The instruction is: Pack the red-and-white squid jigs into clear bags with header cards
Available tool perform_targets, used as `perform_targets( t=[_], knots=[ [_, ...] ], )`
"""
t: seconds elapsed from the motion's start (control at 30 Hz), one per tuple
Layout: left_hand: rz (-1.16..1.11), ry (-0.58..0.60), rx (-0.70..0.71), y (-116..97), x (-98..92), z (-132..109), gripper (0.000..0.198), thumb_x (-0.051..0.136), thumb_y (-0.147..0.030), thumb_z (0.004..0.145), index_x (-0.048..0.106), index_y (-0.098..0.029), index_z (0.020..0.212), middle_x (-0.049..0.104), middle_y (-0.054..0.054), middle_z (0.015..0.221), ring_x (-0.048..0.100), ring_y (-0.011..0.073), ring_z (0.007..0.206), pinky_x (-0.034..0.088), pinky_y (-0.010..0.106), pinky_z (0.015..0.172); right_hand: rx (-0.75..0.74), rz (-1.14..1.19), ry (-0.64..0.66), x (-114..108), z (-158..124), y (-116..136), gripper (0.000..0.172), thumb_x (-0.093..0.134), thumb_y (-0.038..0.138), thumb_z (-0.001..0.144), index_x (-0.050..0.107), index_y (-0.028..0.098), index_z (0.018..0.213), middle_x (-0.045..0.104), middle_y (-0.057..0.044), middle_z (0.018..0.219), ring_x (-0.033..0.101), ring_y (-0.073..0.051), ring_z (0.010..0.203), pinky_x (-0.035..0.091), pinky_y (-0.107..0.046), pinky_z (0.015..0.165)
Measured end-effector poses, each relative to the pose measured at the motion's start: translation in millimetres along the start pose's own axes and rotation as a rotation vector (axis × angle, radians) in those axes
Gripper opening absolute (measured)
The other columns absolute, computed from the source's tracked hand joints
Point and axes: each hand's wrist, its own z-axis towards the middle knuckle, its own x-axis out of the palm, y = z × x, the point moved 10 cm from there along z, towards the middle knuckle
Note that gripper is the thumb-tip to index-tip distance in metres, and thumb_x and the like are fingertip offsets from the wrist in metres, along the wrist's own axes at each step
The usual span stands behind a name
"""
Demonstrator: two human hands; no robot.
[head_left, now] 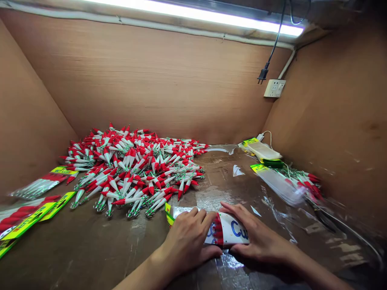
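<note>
A clear plastic packet (227,230) with a yellow-green header and red-and-white lures inside lies on the brown table near the front. My left hand (186,238) presses on its left part with fingers bent over it. My right hand (253,233) holds its right end, fingers laid over the white label with blue letters. A big heap of loose red-and-white squid lures (133,169) lies just behind the hands, to the left.
Filled packets with yellow-green headers (36,201) lie at the left edge. Empty clear bags (273,177) and a few lures sit at the right by the wall. Wooden walls close in three sides; a socket (274,88) and a hanging plug are at the back right.
</note>
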Motion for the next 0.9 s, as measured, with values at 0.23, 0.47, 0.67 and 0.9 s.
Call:
perform_targets(
  t=[0.23, 0.47, 0.67, 0.9],
  knots=[
    [0.034, 0.04, -0.002, -2, 7.6, 1, 0.036, 0.067, -0.05, 0.088, 0.057, -0.022, 0.109, 0.065, 0.006, 0.099, 0.061, 0.0279, 0.09, 0.048, 0.038, 0.074, -0.001, 0.037, -0.02, 3, -1, -9, 0.104, 0.079, 0.029, 0.071, 0.022, 0.028, 0.158, 0.043, -0.012, 0.151, 0.044, -0.031, 0.136, 0.034, -0.046, 0.115],
    [0.002, -0.022, -0.003, -11, 3.8, 0, 0.011, 0.055, -0.03, 0.093, 0.058, -0.022, 0.1, 0.065, 0.006, 0.095, 0.059, 0.0253, 0.087, 0.047, 0.037, 0.074, 0.008, 0.053, -0.027, 5, -1, -9, 0.104, 0.08, 0.03, 0.071, 0.024, 0.027, 0.158, 0.039, -0.013, 0.155, 0.04, -0.032, 0.14, 0.033, -0.047, 0.116],
    [-0.042, -0.078, -0.089, 1, 7.6, -3, 0.007, 0.053, -0.022, 0.09, 0.059, -0.023, 0.093, 0.065, 0.004, 0.089, 0.062, 0.0234, 0.08, 0.045, 0.033, 0.064, 0.035, 0.005, -0.034, 6, -1, -6, 0.101, 0.077, 0.031, 0.072, 0.025, 0.024, 0.158, 0.037, -0.014, 0.156, 0.04, -0.034, 0.14, 0.032, -0.049, 0.117],
    [-0.338, -0.219, -0.198, 21, 0.8, -13, 0.021, 0.048, -0.021, 0.095, 0.062, -0.022, 0.079, 0.064, 0.004, 0.086, 0.063, 0.0178, 0.072, 0.045, 0.03, 0.066, 0.059, -0.021, -0.104, 9, 3, -9, 0.103, 0.074, 0.028, 0.074, 0.015, 0.026, 0.159, 0.034, -0.014, 0.159, 0.035, -0.031, 0.144, 0.029, -0.05, 0.119]
  ],
)
